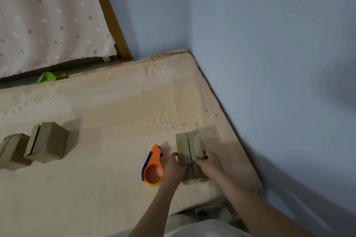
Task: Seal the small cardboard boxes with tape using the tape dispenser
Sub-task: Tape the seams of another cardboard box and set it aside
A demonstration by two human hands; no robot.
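Observation:
A small cardboard box (189, 145) lies on the mattress near the right edge, its two top flaps meeting at a dark centre seam. My left hand (176, 169) grips its left side. My right hand (209, 162) grips its right side, with the thumb on the top beside the seam. An orange tape dispenser (153, 167) with a blue blade guard lies on the mattress just left of my left hand, touched by neither hand. Two more small cardboard boxes (47, 142) (12, 150) stand at the far left, each with a visible flap slit.
The beige mattress (115, 113) fills the scene, its right edge against a blue wall (269, 63). A green scrap (50, 77) lies at the far edge beneath a dotted pink curtain (44, 17) and a wooden frame (111, 17).

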